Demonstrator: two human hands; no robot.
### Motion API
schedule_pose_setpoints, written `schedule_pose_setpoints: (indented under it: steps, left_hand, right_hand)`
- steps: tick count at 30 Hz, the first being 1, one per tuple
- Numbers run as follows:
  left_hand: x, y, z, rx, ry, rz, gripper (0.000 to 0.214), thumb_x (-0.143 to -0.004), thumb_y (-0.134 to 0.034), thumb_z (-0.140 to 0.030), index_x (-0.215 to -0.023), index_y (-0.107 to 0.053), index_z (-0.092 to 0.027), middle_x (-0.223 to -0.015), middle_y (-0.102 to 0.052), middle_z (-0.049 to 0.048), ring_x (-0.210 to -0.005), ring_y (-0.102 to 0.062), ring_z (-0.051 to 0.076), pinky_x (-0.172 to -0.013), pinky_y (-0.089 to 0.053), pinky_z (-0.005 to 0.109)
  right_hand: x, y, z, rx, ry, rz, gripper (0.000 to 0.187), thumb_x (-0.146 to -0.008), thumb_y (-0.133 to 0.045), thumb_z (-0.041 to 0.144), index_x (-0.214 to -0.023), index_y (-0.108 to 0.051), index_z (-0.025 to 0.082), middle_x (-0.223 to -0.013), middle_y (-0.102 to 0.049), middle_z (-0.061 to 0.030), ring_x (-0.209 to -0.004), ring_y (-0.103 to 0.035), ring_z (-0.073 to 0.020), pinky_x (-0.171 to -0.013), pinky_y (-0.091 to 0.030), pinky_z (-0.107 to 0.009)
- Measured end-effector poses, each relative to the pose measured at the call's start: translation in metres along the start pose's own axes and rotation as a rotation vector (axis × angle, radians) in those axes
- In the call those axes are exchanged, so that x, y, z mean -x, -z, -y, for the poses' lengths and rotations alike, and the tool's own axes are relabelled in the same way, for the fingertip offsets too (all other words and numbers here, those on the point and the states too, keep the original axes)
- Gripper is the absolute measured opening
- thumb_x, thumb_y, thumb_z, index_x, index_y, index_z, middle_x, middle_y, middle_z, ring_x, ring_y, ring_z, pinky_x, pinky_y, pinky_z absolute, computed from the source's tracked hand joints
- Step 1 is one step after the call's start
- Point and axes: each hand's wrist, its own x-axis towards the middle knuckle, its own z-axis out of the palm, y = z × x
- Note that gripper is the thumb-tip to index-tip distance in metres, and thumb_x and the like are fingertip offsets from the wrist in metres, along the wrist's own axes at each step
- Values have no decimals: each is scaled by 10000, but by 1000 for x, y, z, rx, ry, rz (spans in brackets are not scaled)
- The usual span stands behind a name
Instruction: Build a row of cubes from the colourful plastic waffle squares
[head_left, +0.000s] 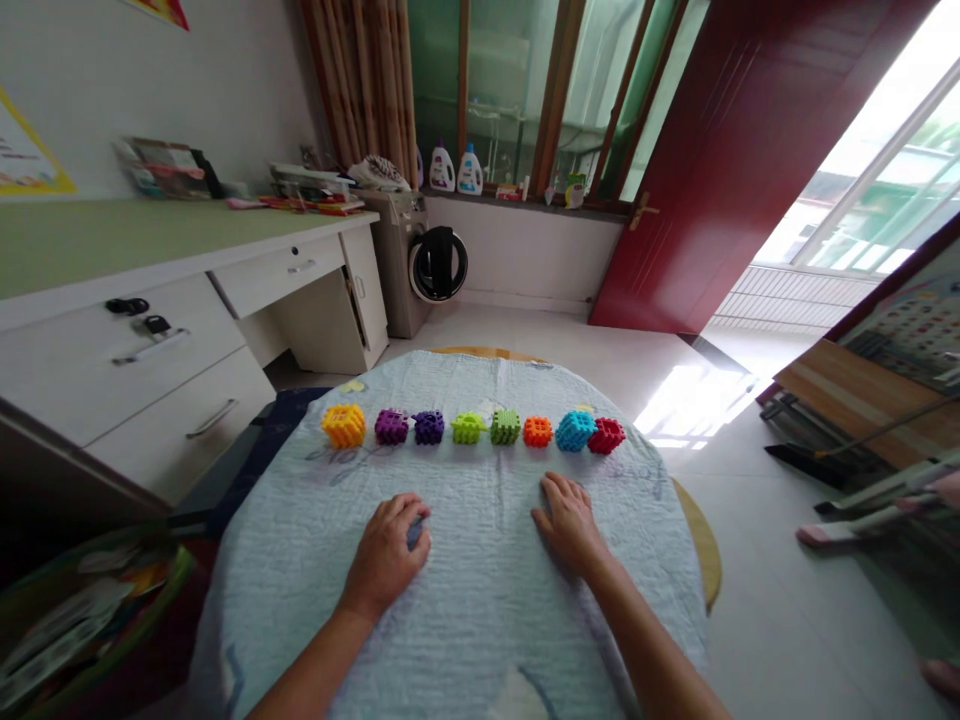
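Note:
A row of several colourful interlocking-block cubes stands across the far part of the cloth-covered table: yellow (343, 427), purple (391, 427), dark violet (429, 428), lime green (469, 428), darker green (505, 427), orange (538, 432), blue (576, 430) and red (607, 436). The blue and red ones stand close together. My left hand (390, 550) rests on the cloth in front of the row, fingers loosely bent and thumb apart, with only shaded cloth visible between them. My right hand (568, 522) lies palm down, fingers stretched towards the orange and blue cubes, touching neither.
A pale blue cloth (480, 600) drapes the round table. Left are a white desk (180, 350) with drawers and a bin (90, 620) of assorted things. Behind are a washing machine (405, 260) with its door open and a red door (720, 150). Someone's foot (825, 535) shows at right.

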Motion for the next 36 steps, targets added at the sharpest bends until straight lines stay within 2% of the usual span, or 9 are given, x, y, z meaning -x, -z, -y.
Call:
schedule_pose_setpoints:
  steps: [5, 16, 24, 36]
  left_hand:
    - [-1, -1, -1, -8, 0, 10, 178, -775, -563, -171, -925, -650, -210, -1040, -646, 64, -1010, -592, 246, -945, -489, 421]
    - [-1, 5, -12, -25, 33, 11, 181, -768, -573, -105, -908, -630, -204, -1027, -640, 60, -989, -583, 222, -924, -487, 386]
    - [-1, 8, -16, 2, 77, 43, 184, -771, -556, -88, -906, -623, -193, -1024, -630, 63, -989, -560, 223, -938, -469, 401]
    - [-1, 10, -17, 8, 73, 42, 190, -772, -558, -99, -911, -629, -208, -1022, -630, 64, -983, -567, 228, -928, -475, 412]
  right_hand:
    - [8, -11, 3, 21, -13, -120, 396, -921, -485, 310, -1279, -601, 185, -1399, -563, -98, -1301, -453, -258, -1144, -258, -410]
    - [7, -15, -1, 51, 8, -122, 424, -928, -451, 321, -1283, -609, 152, -1388, -570, -117, -1285, -470, -259, -1133, -287, -418]
    - [6, -15, 0, 67, 10, -129, 414, -920, -456, 321, -1261, -625, 157, -1378, -579, -119, -1276, -483, -256, -1126, -297, -415]
    - [8, -17, -3, 64, 39, -174, 375, -920, -460, 302, -1226, -633, 171, -1342, -596, -107, -1248, -495, -252, -1108, -318, -406]
